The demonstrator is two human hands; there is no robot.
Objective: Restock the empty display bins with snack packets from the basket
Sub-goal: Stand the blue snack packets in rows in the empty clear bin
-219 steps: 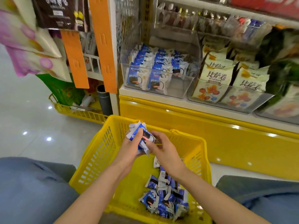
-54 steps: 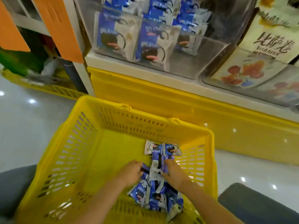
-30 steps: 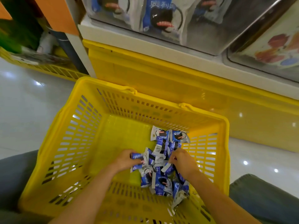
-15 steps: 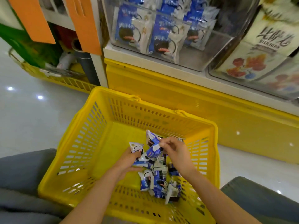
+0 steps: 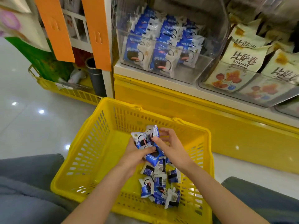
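The left hand [image 5: 135,157] curls round a small bunch of blue-and-white snack packets [image 5: 146,139], holding it over the yellow basket [image 5: 90,152] in the lower middle of the frame. The right hand [image 5: 172,147] is just beside it, fingers loosely spread, thumb against the bunch. Loose packets [image 5: 159,188] lie heaped on the basket floor toward its right side. In the upper middle, a clear display bin [image 5: 191,73] holds rows of the same packets, with cream-coloured packs [image 5: 239,59] to its right.
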